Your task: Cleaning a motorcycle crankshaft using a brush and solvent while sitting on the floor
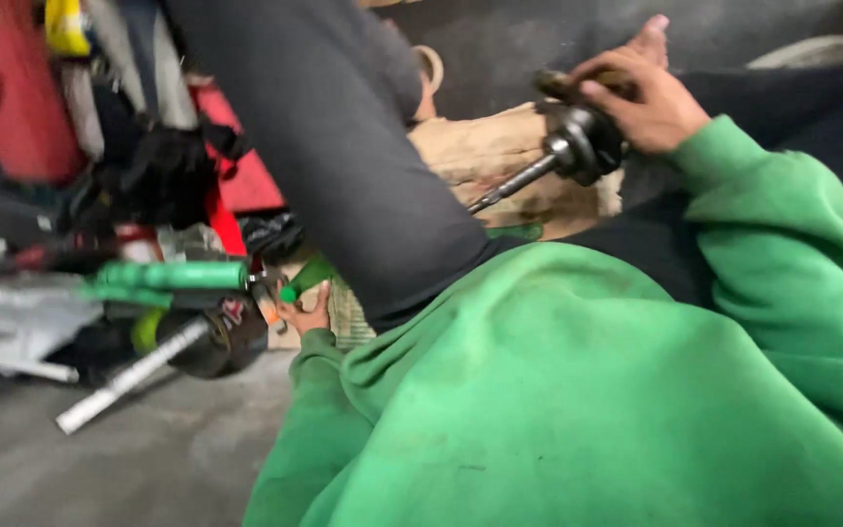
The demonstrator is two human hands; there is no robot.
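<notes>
Grey concrete floor (148, 468) fills the lower left, with cluttered tools above it. At centre left, the left hand (306, 314) pinches a small green piece (306, 276). At upper right, the right hand (641, 93) has its fingers wrapped around a ratchet wrench (578, 141).

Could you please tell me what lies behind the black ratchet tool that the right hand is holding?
Behind the ratchet tool gripped by the right hand lies crumpled tan cloth. The tool's shaft tip disappears behind a dark tube, so what it engages is hidden.
</notes>
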